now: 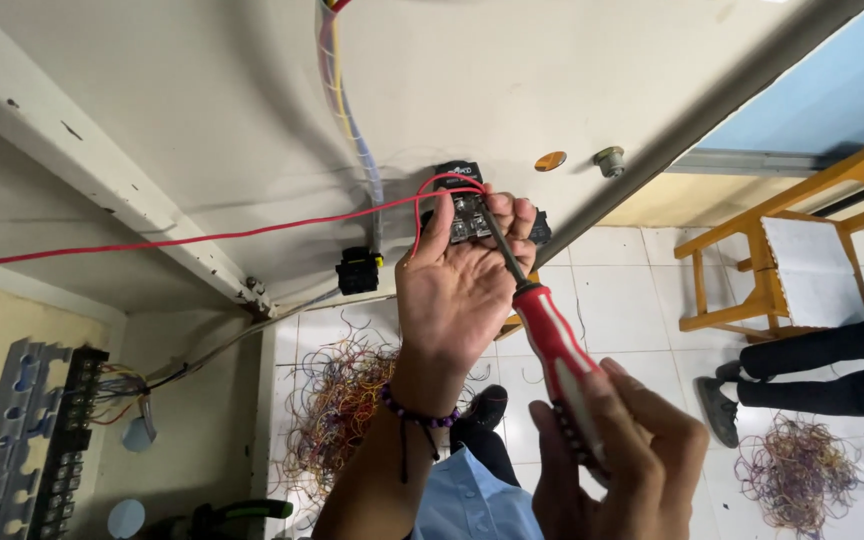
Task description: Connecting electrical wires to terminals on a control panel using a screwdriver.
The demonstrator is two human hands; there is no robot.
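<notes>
Both hands busy: left hand fingers wrapped the black terminal block on the white panel, red wire pinned at the thumb; right hand clenched the screwdriver handle, tip in the block. Block looked rigid and light, best held by its sides; wire thin, floppy

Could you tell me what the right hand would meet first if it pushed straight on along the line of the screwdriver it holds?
Probably the black terminal block on the pale panel. The right hand points the red-handled screwdriver up at it, and the left hand steadies the block, though depth is hard to judge.
</notes>
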